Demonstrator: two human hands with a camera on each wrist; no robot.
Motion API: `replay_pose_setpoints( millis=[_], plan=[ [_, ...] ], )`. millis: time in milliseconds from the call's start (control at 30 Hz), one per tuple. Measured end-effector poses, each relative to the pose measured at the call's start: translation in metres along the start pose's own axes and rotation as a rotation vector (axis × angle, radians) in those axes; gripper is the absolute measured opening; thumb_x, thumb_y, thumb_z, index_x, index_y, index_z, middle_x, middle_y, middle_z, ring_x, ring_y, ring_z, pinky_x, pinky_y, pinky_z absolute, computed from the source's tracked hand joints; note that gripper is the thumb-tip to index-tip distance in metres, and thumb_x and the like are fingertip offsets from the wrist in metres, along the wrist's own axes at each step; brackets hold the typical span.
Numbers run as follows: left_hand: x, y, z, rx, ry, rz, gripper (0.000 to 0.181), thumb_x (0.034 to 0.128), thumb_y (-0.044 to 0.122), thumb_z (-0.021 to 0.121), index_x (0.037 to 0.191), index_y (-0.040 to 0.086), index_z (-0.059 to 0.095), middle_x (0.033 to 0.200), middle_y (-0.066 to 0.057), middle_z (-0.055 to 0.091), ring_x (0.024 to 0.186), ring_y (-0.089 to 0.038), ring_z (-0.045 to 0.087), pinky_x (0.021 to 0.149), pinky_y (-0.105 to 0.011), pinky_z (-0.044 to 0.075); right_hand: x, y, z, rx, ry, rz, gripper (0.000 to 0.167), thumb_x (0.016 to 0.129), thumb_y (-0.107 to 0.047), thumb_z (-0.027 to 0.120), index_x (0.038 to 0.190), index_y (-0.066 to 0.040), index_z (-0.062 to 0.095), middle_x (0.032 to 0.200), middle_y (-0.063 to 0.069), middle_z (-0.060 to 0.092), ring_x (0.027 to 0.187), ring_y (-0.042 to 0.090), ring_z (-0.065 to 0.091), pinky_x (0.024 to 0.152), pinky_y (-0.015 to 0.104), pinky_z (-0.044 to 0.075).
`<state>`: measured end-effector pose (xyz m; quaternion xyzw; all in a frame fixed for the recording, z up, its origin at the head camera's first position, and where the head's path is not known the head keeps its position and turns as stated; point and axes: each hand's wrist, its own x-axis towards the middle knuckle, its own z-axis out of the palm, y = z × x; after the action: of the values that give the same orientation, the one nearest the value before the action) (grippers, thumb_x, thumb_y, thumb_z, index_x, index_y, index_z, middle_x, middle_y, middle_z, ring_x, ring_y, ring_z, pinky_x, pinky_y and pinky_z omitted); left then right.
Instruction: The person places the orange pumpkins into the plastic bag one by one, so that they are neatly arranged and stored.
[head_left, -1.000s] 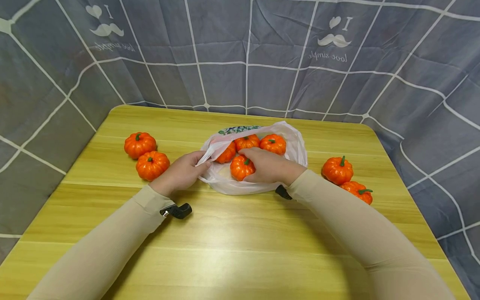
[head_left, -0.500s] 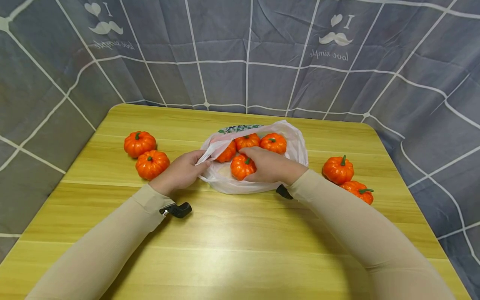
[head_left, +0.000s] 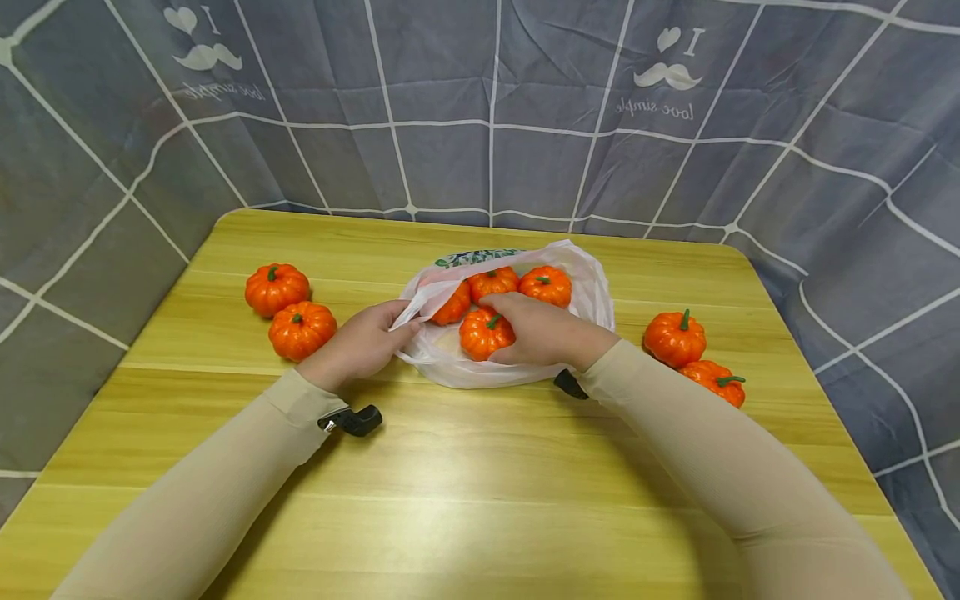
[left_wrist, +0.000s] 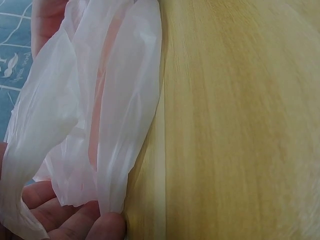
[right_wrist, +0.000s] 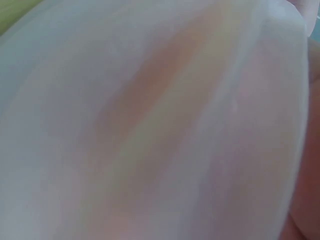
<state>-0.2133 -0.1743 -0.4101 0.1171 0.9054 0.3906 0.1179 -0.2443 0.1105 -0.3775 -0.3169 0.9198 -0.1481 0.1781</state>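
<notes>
A thin white plastic bag (head_left: 480, 379) lies on its side at mid-table, its mouth spread wide with several small orange pumpkins inside. My left hand (head_left: 365, 343) pinches the bag's left edge between thumb and fingers; the left wrist view shows the gathered plastic (left_wrist: 127, 100) over the fingertips. Reaching into the mouth, my right hand (head_left: 551, 332) grips the front pumpkin (head_left: 482, 335) from its right side. Behind it sit other pumpkins, one at the back right (head_left: 545, 286) and one at the back middle (head_left: 493, 283). Bag plastic (right_wrist: 150, 125) fills most of the right wrist view.
Two pumpkins (head_left: 302, 331) stand left of my left hand. Two more pumpkins (head_left: 675, 338) are on the right, one partly behind my right sleeve (head_left: 675, 425). The wooden table (head_left: 465, 500) is bounded by grey checked cloth (head_left: 442, 83) at the back and sides.
The view has shifted very slightly. Both hands, the bag and the pumpkins stay nearly in place; the gripped front pumpkin looks turned a little.
</notes>
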Motion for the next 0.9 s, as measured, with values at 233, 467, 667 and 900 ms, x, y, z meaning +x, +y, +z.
replay_pose_setpoints(
  millis=[233,467,667,900],
  plan=[
    [0.0005,-0.0006,0.0001,-0.015,-0.009,0.005,0.037,0.1080,0.027,0.055,0.139,0.009,0.062,0.093,-0.009,0.058,0.090,-0.027,0.055,0.078,-0.037,0.042,-0.0025,0.0009,-0.0011,0.019,0.012,-0.004,0.083,0.093,-0.032,0.081,0.160,-0.005,0.039,0.161,0.016,0.046,0.148,0.033,0.046,0.126,0.048,0.034],
    [0.0003,-0.0011,0.0001,-0.018,-0.005,0.002,0.036,0.1076,0.026,0.055,0.138,0.008,0.062,0.097,-0.009,0.061,0.092,-0.028,0.056,0.080,-0.037,0.042,-0.0026,0.0016,-0.0008,0.019,0.013,-0.015,0.080,0.092,-0.029,0.081,0.158,-0.004,0.042,0.158,0.015,0.050,0.147,0.033,0.048,0.126,0.047,0.034],
    [-0.0002,-0.0003,0.0001,-0.016,-0.004,0.004,0.036,0.1076,0.026,0.055,0.138,0.008,0.063,0.102,-0.010,0.063,0.096,-0.029,0.057,0.083,-0.037,0.042,-0.0022,0.0000,0.0012,-0.002,0.002,-0.025,0.079,0.094,-0.027,0.079,0.158,-0.003,0.041,0.157,0.016,0.050,0.146,0.033,0.048,0.126,0.047,0.034],
    [-0.0015,0.0011,-0.0003,-0.013,-0.004,0.002,0.034,0.1079,0.026,0.055,0.134,0.008,0.064,0.098,-0.010,0.061,0.094,-0.028,0.056,0.081,-0.038,0.042,-0.0023,0.0003,0.0009,0.009,0.002,-0.009,0.082,0.094,-0.029,0.079,0.160,-0.004,0.039,0.159,0.016,0.048,0.148,0.032,0.047,0.127,0.046,0.033]
  ],
)
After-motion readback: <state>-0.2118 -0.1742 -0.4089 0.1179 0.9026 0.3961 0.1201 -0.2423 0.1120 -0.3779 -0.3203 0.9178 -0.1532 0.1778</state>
